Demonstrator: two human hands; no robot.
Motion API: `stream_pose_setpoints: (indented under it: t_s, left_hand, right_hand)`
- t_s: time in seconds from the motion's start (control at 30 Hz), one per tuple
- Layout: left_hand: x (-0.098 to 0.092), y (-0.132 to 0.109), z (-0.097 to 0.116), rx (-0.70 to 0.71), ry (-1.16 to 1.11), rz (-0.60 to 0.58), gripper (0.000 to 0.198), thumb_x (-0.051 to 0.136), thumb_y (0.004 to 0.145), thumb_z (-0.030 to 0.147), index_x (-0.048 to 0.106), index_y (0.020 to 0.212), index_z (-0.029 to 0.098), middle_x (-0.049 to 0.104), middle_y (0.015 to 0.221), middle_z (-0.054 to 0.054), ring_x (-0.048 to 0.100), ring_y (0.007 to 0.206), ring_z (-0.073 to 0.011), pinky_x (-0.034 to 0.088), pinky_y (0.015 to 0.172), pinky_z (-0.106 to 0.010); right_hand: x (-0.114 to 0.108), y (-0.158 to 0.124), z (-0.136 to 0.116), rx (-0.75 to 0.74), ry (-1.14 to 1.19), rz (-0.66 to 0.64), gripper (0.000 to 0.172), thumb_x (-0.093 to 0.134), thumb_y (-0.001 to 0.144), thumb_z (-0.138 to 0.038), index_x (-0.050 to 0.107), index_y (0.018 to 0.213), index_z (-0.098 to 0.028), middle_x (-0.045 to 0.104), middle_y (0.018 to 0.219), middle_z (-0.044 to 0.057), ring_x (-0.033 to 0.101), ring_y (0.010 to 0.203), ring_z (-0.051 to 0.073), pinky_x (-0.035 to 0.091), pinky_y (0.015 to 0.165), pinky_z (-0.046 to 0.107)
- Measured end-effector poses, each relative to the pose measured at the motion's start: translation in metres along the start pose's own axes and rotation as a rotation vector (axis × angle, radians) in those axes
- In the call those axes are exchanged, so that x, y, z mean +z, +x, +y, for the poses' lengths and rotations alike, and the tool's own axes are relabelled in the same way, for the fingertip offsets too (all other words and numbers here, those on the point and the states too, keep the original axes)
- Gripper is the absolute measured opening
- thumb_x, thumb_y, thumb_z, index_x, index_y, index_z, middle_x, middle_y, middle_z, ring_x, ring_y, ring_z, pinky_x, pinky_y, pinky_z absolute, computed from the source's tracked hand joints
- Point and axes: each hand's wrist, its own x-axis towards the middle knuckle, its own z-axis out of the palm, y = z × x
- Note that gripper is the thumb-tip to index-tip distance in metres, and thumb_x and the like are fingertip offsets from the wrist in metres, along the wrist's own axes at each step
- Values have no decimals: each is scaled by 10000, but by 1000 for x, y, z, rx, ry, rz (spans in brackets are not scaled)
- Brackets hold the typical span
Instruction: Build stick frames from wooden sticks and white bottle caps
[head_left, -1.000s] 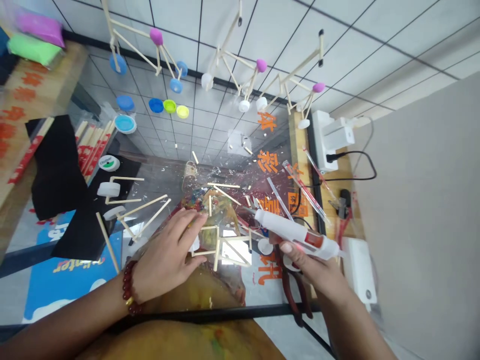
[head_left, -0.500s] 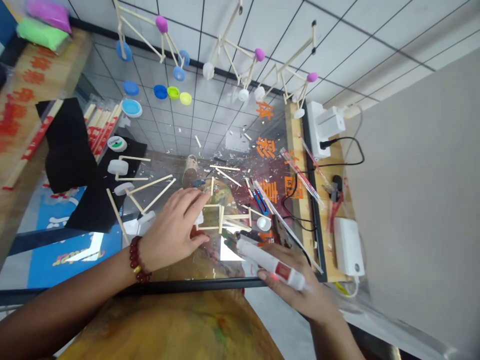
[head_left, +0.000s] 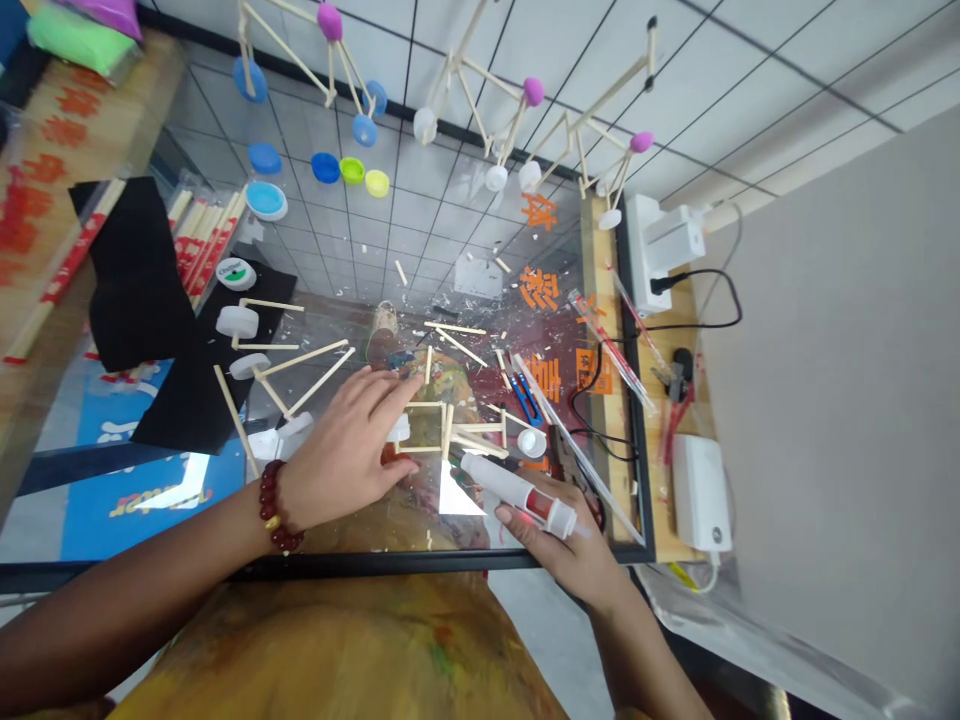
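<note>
My left hand [head_left: 349,445], with a dark red bead bracelet at its wrist, rests spread beside a small stick frame [head_left: 448,430] on the glass table; a white cap [head_left: 400,428] shows at its fingers. Whether the fingertips touch the frame is hard to tell. Low on the right, my right hand [head_left: 559,530] is wrapped round a white glue gun [head_left: 506,482], its tip pointing left, close below the frame. Another white cap [head_left: 531,442] lies at the frame's right end.
Stick models with caps and pink balls [head_left: 533,92] stand along the far edge. Wheeled stick pieces [head_left: 237,321] lie left, on and by black sheets [head_left: 135,290]. A blue cutter [head_left: 526,398], scraps and cables are to the right, near a power strip [head_left: 646,255].
My right hand has moved slightly left with the glue gun, whose tip now sits nearer the frame's middle. My left hand has hardly moved. The view has shifted a little.
</note>
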Motion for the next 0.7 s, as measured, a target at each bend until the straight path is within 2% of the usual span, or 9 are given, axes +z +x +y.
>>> stream_pose_setpoints:
  t_s: [0.37, 0.43, 0.53, 0.63, 0.7]
  left_hand:
    - [0, 0, 1, 28, -4, 12, 756, 741, 804, 330, 364, 1438, 161, 549, 1340, -166, 505, 1281, -341, 387, 1131, -606]
    - [-2, 0, 2, 36, -29, 48, 669, 735, 809, 306, 424, 1382, 158, 518, 1356, -171, 486, 1300, -339, 409, 1124, -584]
    - [-5, -1, 5, 46, -73, 82, 441, 734, 805, 279, 553, 1194, 177, 491, 1370, -158, 435, 1354, -343, 410, 1132, -571]
    - [-4, -3, 8, 69, -87, 39, 272, 736, 791, 262, 626, 1028, 184, 471, 1408, -144, 374, 1402, -359, 378, 1153, -589]
    - [-2, -4, 8, 74, -83, -4, 243, 725, 792, 232, 657, 1020, 185, 455, 1442, -139, 346, 1421, -363, 359, 1163, -603]
  right_hand:
    - [2, 1, 2, 11, 35, 1, 376, 561, 946, -498, 657, 776, -178, 621, 715, 42, 562, 664, 165, 475, 635, 288]
    - [2, 0, 2, 22, 39, 9, 379, 558, 944, -509, 667, 789, -180, 615, 700, 41, 570, 663, 172, 482, 632, 291]
    - [1, 0, 3, 34, 46, 20, 383, 572, 925, -536, 677, 798, -190, 601, 674, 36, 577, 662, 186, 491, 626, 301]
    - [0, -1, 3, 28, 48, 21, 381, 593, 911, -542, 667, 773, -195, 596, 671, 32, 574, 662, 187, 492, 640, 307]
    - [1, 0, 3, 23, 51, 14, 379, 597, 914, -529, 653, 758, -188, 592, 674, 27, 561, 650, 174, 477, 631, 297]
